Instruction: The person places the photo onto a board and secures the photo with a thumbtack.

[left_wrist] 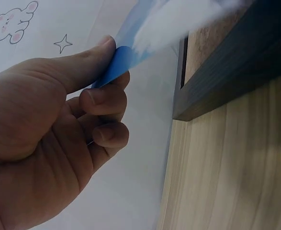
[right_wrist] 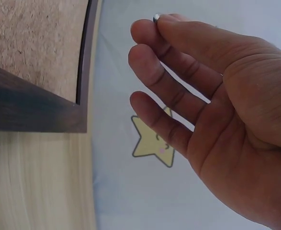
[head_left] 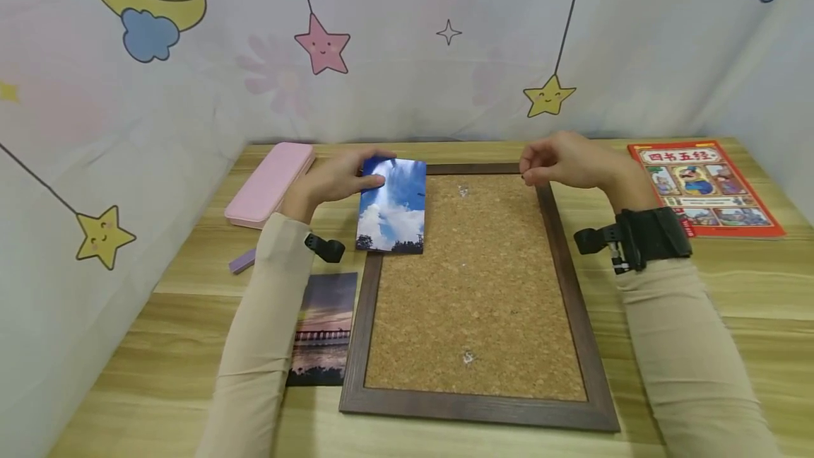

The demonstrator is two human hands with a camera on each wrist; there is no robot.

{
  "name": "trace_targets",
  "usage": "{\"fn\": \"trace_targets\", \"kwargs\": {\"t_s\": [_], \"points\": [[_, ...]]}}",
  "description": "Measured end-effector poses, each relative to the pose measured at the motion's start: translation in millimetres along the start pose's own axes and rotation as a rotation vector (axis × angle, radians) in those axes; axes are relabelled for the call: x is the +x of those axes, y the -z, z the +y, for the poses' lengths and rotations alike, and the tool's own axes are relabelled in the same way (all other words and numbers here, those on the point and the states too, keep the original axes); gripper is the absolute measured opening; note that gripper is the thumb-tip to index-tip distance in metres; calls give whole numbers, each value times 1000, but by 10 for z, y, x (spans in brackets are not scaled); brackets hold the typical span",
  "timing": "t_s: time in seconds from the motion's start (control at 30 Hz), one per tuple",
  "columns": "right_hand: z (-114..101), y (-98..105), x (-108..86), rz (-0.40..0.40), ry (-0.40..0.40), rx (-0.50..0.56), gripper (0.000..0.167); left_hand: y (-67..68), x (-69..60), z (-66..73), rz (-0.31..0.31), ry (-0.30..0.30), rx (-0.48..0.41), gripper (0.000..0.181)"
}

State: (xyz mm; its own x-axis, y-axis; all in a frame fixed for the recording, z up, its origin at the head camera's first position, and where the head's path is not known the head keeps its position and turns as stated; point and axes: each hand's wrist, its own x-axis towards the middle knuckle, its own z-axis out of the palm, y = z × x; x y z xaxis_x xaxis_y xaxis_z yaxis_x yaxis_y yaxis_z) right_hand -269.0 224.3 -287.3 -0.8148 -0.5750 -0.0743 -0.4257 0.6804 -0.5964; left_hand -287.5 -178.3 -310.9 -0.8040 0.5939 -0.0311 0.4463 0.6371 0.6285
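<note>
My left hand [head_left: 340, 174] pinches a photo of blue sky and white clouds [head_left: 392, 214] by its upper left edge, thumb on the picture side. In the left wrist view the photo [left_wrist: 145, 36] bends slightly at the thumb. It hangs over the upper left part of a cork board [head_left: 477, 288] with a dark brown wooden frame [head_left: 477, 408]. At the board's upper right corner, above the frame, my right hand [head_left: 572, 161] pinches a tiny shiny metal piece [right_wrist: 156, 17] between thumb and index finger; its exact kind is mostly hidden by the fingertips.
A sunset pier photo [head_left: 324, 331] lies left of the board, partly behind the left sleeve. Farther left are a pink case [head_left: 272, 182] and a small purple stick-like object [head_left: 242, 261]. A red illustrated book [head_left: 709, 189] lies at right. Small shiny bits [head_left: 468, 357] dot the cork.
</note>
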Motion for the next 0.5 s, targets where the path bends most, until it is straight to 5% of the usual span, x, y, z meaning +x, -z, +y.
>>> {"fn": "trace_targets", "kwargs": {"t_s": [0.5], "points": [[2,-102,139,-13,-9,54,7,-140,232,188,-61,-2,48,49]]}}
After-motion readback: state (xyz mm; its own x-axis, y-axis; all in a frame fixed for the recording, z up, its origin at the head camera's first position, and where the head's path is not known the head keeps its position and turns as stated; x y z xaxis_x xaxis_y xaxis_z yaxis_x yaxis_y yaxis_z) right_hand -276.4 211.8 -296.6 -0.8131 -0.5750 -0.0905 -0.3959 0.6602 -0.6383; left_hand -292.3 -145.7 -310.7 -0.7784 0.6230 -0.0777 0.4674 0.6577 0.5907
